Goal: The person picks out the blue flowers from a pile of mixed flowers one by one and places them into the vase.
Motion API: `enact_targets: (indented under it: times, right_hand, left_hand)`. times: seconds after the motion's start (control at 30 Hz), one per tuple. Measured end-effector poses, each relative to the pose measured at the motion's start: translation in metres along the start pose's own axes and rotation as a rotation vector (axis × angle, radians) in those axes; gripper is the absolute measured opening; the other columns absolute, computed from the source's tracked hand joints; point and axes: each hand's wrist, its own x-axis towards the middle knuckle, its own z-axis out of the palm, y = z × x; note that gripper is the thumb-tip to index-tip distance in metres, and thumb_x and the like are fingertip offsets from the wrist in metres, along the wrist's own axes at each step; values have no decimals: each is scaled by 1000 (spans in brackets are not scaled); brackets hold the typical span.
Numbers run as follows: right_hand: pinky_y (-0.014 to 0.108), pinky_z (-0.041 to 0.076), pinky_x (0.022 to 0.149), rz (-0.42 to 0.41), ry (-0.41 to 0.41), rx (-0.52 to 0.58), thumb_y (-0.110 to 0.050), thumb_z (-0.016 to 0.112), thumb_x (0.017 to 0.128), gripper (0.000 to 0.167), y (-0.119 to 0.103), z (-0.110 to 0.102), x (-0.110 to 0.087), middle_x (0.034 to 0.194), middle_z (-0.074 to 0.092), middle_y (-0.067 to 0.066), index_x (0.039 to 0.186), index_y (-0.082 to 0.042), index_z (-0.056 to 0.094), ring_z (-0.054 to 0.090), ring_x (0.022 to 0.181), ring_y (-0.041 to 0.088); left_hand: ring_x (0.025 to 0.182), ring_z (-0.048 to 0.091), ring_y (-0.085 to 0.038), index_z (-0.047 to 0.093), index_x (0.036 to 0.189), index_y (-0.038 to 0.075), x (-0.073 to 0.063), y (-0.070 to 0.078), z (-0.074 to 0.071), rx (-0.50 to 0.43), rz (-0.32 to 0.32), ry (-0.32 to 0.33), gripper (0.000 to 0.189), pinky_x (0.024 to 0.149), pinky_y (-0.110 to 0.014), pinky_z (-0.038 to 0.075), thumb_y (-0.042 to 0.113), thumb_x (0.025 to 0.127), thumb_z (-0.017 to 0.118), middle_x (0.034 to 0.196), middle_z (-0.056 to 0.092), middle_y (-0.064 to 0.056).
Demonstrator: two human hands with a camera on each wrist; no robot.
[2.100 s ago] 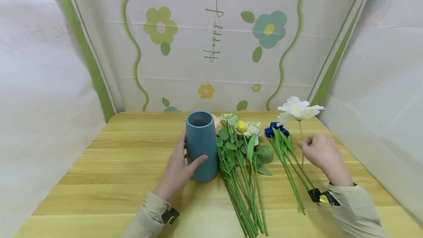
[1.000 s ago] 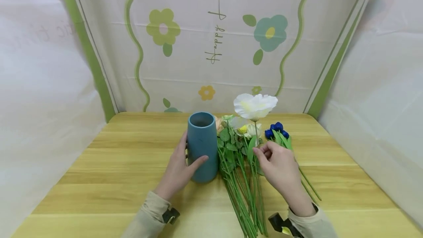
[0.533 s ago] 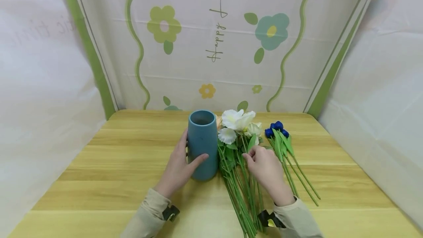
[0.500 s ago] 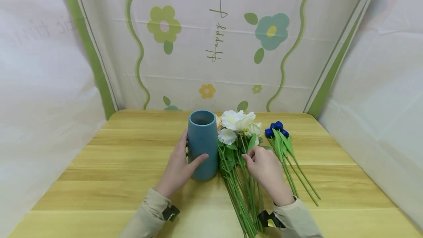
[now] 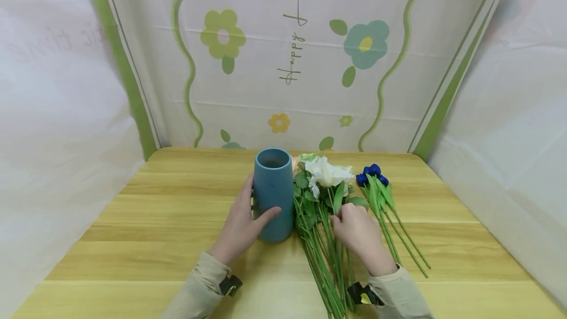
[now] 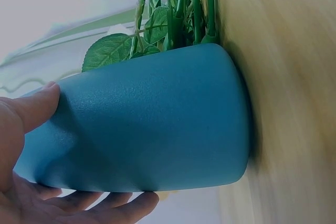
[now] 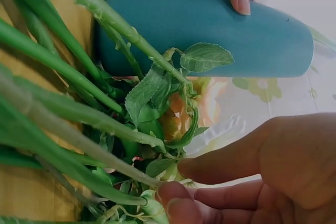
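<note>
A tall blue vase point(image 5: 273, 201) stands upright on the wooden table. My left hand point(image 5: 239, 225) grips it from the left, thumb across its front and fingers round the far side, as the left wrist view also shows. Right of the vase lies a bunch of artificial flowers with long green stems point(image 5: 325, 270). On top of the bunch is a large white flower point(image 5: 328, 174). My right hand point(image 5: 358, 233) pinches its pale stem point(image 7: 123, 163) between thumb and fingertips, low over the bunch. Parts of the peach flower point(image 7: 178, 119) show beside the vase in the right wrist view.
Several blue flowers point(image 5: 372, 175) with green stems lie apart, to the right of my right hand. Bare wooden tabletop point(image 5: 155, 230) stretches left of the vase. A printed fabric backdrop point(image 5: 283, 53) hangs behind the table, with white cloth on both sides.
My right hand has carried the white flower leftward from near the blue flowers and lowered it onto the bunch beside the vase. My left hand stays on the vase.
</note>
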Motion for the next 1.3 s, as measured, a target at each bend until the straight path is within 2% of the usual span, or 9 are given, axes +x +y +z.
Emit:
enact_targets:
  times: [0.43, 0.6, 0.9, 1.0, 1.13, 1.3]
  right_hand:
    - [21, 17, 36, 10, 23, -21, -21, 60, 98, 51, 1, -3, -1, 46, 29, -5, 51, -16, 41, 27, 38, 10]
    - [21, 17, 36, 17, 33, -28, -21, 60, 98, 51, 1, -5, -1, 45, 29, -6, 51, -16, 40, 26, 38, 10]
    - [20, 17, 36, 15, 43, 20, -19, 59, 98, 49, 6, -14, -1, 46, 29, -6, 53, -16, 40, 26, 38, 10]
    - [20, 19, 37, 0, 56, 16, -20, 58, 98, 47, 14, -25, 3, 46, 31, -5, 54, -15, 42, 27, 39, 10]
    - [19, 21, 38, 27, 45, -5, -25, 56, 98, 45, 34, -45, 11, 48, 33, -5, 56, -15, 43, 29, 41, 10]
    - [19, 21, 40, 76, -58, -55, -28, 54, 98, 49, 70, -70, 20, 49, 28, -6, 54, -17, 36, 26, 43, 9]
  left_hand:
    - [137, 36, -29, 9, 159, 20, 0, -1, 0, 1, -4, -7, 96, 103, -55, 40, 37, 90, 74, 156, 28, -8]
    - [136, 36, -30, 10, 159, 16, 1, -1, -1, 1, -2, -4, 97, 102, -56, 41, 38, 89, 74, 155, 29, -9]
    - [136, 36, -31, 10, 159, 18, 0, 0, -2, 11, -10, -9, 97, 102, -55, 41, 39, 89, 74, 156, 28, -9]
    - [136, 37, -31, 10, 159, 17, 0, -1, -2, 9, -4, -3, 97, 102, -55, 42, 39, 89, 74, 155, 29, -9]
    - [135, 38, -30, 11, 159, 17, 1, -1, -2, 7, 6, 3, 97, 101, -54, 42, 38, 89, 74, 155, 30, -10]
    - [135, 38, -28, 11, 159, 18, 1, -1, -2, 0, 3, 1, 97, 101, -53, 43, 37, 89, 75, 154, 31, -9]
